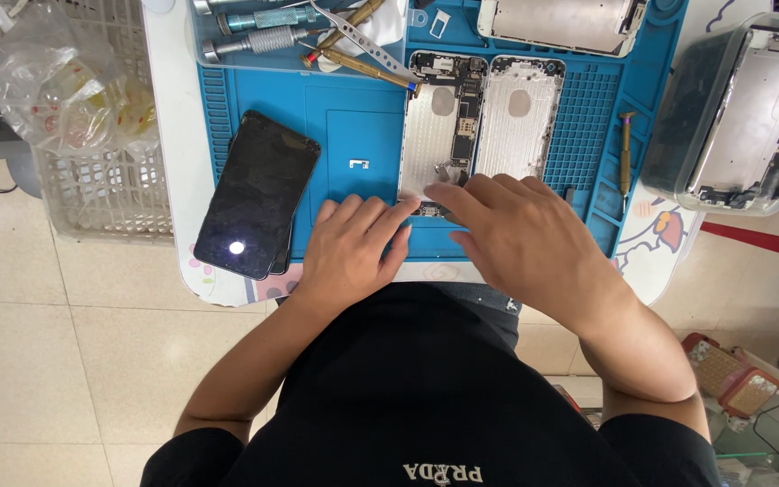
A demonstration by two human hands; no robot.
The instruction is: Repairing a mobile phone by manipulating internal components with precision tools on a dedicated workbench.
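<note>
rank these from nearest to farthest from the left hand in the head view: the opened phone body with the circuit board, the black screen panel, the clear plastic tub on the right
1. Opened phone body: just past the left hand's fingertips, which reach its lower end.
2. Black screen panel: to the hand's left, on the mat's edge.
3. Clear plastic tub: far right, beyond the right hand.

1. Opened phone chassis (442, 126) lies on the work mat (353, 117), bare back shell (519, 117) just right
2. Screen panel (259, 194) left, overhanging the mat's edge
3. Screwdrivers (317, 41) behind, probably touching
</note>
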